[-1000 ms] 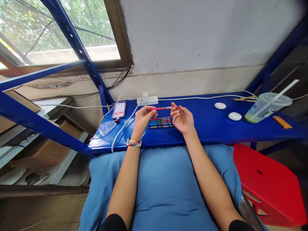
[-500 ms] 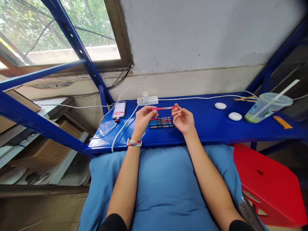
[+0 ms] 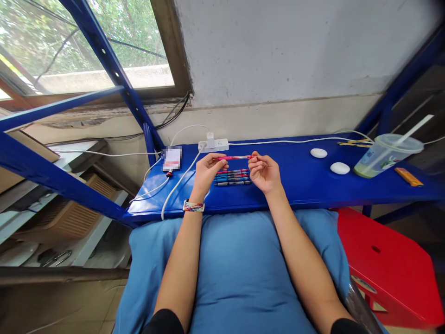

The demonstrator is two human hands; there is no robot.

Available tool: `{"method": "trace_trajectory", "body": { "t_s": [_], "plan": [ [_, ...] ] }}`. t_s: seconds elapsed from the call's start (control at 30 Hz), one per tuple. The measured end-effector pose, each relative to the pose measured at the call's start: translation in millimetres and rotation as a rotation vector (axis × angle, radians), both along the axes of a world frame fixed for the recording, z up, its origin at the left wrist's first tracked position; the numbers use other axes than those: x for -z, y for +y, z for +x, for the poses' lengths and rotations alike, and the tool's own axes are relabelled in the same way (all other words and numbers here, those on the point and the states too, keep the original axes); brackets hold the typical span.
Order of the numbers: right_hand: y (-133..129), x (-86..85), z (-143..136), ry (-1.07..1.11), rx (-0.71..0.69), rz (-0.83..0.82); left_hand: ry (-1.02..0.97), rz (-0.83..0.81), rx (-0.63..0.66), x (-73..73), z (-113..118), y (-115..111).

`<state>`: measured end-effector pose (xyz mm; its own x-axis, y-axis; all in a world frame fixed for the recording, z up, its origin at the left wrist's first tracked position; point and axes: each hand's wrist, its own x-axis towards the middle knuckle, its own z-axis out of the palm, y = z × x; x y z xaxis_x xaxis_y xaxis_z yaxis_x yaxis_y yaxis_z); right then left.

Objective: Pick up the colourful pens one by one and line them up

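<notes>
A pink pen with a clear barrel [image 3: 237, 157] is held level above the blue table [image 3: 288, 185], stretched between both hands. My left hand [image 3: 207, 170] pinches its pink grip end, with a patterned band on the wrist. At the other end, the fingertips of my right hand [image 3: 264, 172] are closed on the pen, the remaining fingers curled. Just below and nearer to me, a row of several pens [image 3: 232, 176] in red, blue and black lies side by side on the table. My hands hide parts of the row's ends.
A white power strip [image 3: 219, 144] with cables sits behind the hands. To the right are two white oval objects [image 3: 340, 168], a plastic cup with a straw [image 3: 384, 157] and a yellow packet [image 3: 408, 177]. A blue cushion [image 3: 239, 269] lies under my forearms; a red stool [image 3: 389, 264] stands right.
</notes>
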<state>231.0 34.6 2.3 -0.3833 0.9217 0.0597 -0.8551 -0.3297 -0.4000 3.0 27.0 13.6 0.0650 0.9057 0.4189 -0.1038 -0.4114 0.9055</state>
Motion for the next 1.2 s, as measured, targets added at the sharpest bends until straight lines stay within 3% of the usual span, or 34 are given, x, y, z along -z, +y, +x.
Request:
{"method": "trace_trajectory", "body": {
  "t_s": [0.33, 0.57, 1.0, 1.2],
  "plan": [
    [-8.0, -6.5, -11.5, -0.358, 0.279, 0.040, 0.042, 0.033, -0.068, 3.0, -5.5, 3.3],
    [-10.0, -11.2, -7.1, -0.223, 0.119, 0.058, 0.023, -0.001, -0.021, 0.0, -5.1, -1.2],
    [-4.5, -0.4, -2.6, -0.252, 0.156, 0.193, 0.007, -0.028, 0.016, -0.6, -6.1, -1.5],
    [-16.3, -8.0, -7.2, -0.297, 0.155, 0.205, -0.047, -0.014, 0.017, 1.3, -9.8, 1.5]
  ]
}}
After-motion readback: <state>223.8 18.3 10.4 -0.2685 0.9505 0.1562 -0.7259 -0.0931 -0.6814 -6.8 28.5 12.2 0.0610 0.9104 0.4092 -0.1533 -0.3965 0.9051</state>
